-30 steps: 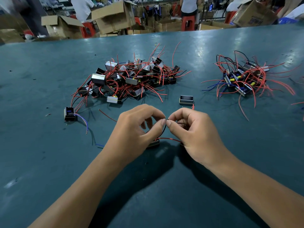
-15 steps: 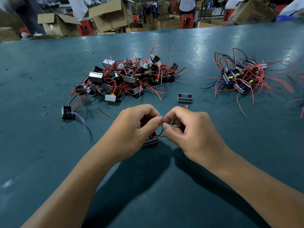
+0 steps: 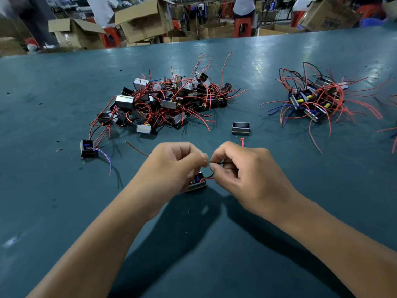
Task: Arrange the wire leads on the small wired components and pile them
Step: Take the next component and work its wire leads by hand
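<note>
A small boxy component (image 3: pixel 197 183) with a red and a black lead sits on the teal table under my hands. My left hand (image 3: pixel 171 166) curls over it and pinches the black wire lead (image 3: pixel 216 162) at its tip. My right hand (image 3: pixel 242 168) pinches the same lead from the other side. A large tangled heap of components (image 3: pixel 167 100) with red wires lies beyond my hands, and a smaller pile (image 3: pixel 315 97) lies at the right.
A lone component (image 3: pixel 87 148) with blue and red leads lies at the left. An empty black-and-metal casing (image 3: pixel 241 127) sits ahead of my right hand. A loose red wire (image 3: pixel 136 148) lies near my left hand. Cardboard boxes (image 3: pixel 144 20) and people stand past the table's far edge.
Both hands stayed pinched together on the lead while shifting slightly. The component under my left hand has tilted up and shows more, with its red and black leads now visible.
</note>
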Available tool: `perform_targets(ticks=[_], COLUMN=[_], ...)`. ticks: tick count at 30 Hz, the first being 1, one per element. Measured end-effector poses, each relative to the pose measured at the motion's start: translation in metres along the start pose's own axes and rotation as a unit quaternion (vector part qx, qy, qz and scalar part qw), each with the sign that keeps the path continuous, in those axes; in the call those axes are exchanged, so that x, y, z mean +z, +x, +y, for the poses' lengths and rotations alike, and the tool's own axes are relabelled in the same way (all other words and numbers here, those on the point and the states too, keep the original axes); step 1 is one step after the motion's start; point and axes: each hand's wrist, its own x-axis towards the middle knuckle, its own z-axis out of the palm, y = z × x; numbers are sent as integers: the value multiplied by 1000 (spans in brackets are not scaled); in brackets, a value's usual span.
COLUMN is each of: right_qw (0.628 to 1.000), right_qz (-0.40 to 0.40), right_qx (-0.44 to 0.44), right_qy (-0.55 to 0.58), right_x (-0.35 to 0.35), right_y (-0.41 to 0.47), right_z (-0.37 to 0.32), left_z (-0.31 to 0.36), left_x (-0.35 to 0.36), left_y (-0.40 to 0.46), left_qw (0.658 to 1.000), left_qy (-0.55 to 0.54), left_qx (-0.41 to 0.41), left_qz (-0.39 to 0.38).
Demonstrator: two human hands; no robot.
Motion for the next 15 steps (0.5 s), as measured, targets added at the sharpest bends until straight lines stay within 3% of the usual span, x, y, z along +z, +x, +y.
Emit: perform_targets(ticks=[3, 5, 15], right_qw=[998, 997, 994], right_qz=[-11, -18, -52], right_qx=[28, 35, 23], right_qy=[53, 73, 95], right_x=[-4, -5, -7], right_y=[1, 0, 0], right_z=[3, 5, 5], left_z=[2, 1, -2], left_x=[-17, -23, -20], left_y=[0, 0, 9], left_qw=[961, 919, 826], left_qy=[185, 270, 379], left_qx=[206, 287, 418], left_qz=[4, -7, 9])
